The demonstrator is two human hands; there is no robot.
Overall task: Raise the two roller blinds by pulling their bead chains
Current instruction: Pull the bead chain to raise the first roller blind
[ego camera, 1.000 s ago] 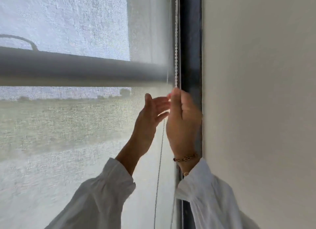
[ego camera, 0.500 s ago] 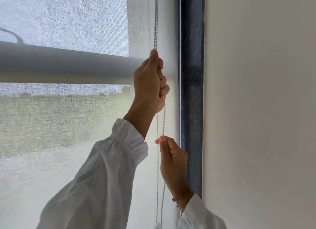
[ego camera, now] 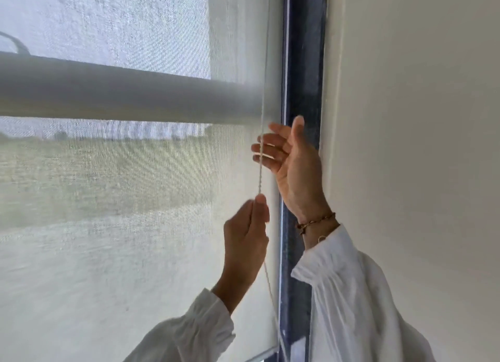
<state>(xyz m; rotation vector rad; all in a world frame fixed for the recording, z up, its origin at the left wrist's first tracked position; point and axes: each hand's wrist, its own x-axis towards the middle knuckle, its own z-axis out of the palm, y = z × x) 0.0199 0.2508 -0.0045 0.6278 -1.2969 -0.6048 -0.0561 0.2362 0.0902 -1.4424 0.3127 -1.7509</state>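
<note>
Your roller blind (ego camera: 135,226) covers the window, its bead chain (ego camera: 260,169) hanging along the right edge beside the dark frame (ego camera: 303,64).
Your left hand (ego camera: 246,242) has its grip clenched on the chain low down; your right hand (ego camera: 292,166) is higher, grip released, fingers (ego camera: 266,148) spread behind the chain.

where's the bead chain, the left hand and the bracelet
bead chain (ego camera: 260,169): head view, the taut stretch above the left hand's grip
left hand (ego camera: 244,240): head view, back of the hand
bracelet (ego camera: 315,221): head view, the beaded band on the right wrist
</note>
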